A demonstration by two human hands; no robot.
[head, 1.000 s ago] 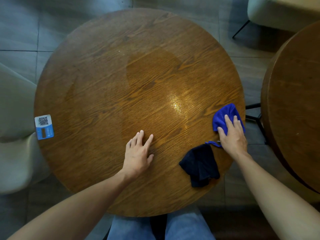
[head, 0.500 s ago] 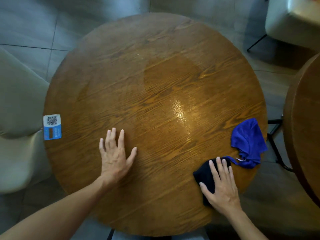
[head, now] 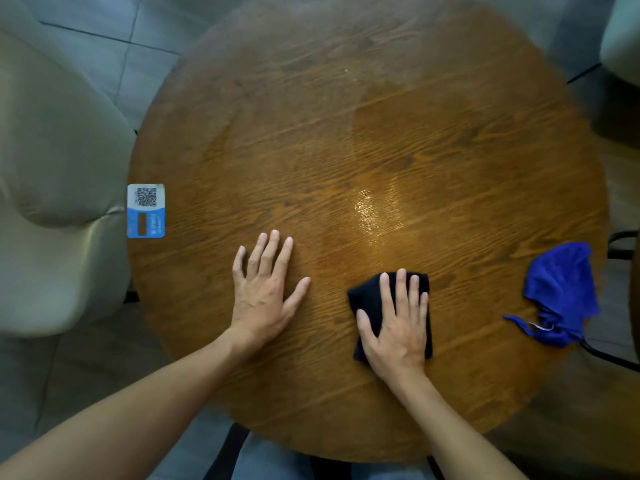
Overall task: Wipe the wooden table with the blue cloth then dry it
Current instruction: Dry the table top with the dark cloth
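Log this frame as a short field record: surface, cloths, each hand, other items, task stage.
surface: round wooden table, glossy wet-looking patch near the middle
blue cloth: crumpled blue microfibre cloth lying loose at the table's right edge, not touched
dark cloth: folded black cloth flat on the table
right hand: right hand palm down on the black cloth, fingers spread
left hand: left hand flat on bare wood, holding nothing
other: QR code sticker at the left edge
stage: apparently drying

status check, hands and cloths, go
Right hand flat on dark cloth. Left hand flat on table. Blue cloth at right edge. Nothing blocking.
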